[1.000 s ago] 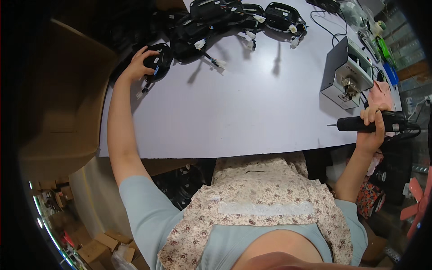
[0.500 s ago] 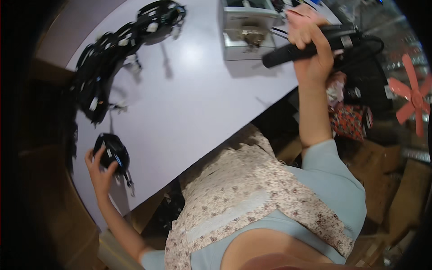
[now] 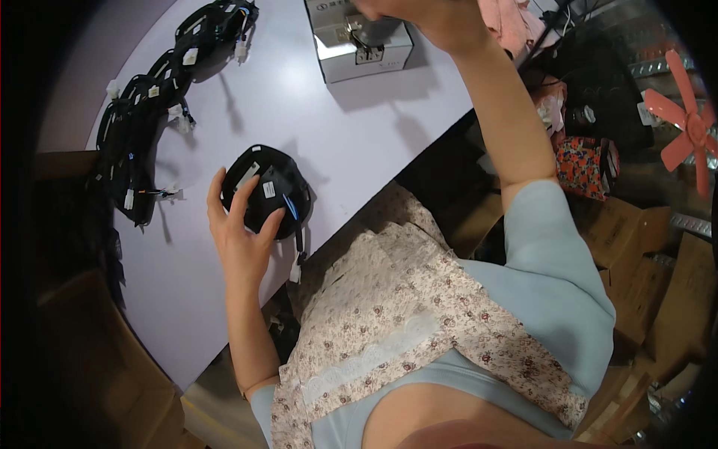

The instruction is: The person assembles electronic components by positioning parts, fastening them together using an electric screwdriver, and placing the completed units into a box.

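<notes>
The left hand (image 3: 243, 232) is grasping a round black housing (image 3: 265, 191), its grip curling around the lower edge while the part is resting on the white counter (image 3: 329, 127) near the front edge. A short cable with a white connector (image 3: 296, 271) is hanging from the housing. The right hand (image 3: 430, 16) is reaching to the picture's top edge above a grey metal box (image 3: 359, 45); its grip cannot be told. A row of similar black housings (image 3: 149, 105) is lying along the counter's far left.
</notes>
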A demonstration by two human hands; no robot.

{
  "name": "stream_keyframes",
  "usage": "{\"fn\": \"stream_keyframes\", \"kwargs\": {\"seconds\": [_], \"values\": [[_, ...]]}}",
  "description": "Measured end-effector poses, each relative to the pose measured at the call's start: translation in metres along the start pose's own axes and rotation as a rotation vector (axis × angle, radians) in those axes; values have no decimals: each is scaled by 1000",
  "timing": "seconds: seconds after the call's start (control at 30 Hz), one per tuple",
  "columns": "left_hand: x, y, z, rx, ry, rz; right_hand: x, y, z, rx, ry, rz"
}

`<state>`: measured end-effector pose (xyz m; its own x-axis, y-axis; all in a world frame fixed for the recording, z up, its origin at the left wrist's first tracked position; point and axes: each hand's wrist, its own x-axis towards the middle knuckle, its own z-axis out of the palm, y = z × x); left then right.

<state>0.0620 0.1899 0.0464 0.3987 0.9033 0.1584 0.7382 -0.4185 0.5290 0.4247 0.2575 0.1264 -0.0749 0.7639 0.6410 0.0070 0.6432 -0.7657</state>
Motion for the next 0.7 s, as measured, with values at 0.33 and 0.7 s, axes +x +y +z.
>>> {"fn": "stream_keyframes", "kwargs": {"seconds": [0.33,0.7], "values": [[21,-17,14,-118,-41,84,14,6,17,-157,237,-96],[20,-25,20,-210,-33,144,-26,28,119,503,134,-143]]}}
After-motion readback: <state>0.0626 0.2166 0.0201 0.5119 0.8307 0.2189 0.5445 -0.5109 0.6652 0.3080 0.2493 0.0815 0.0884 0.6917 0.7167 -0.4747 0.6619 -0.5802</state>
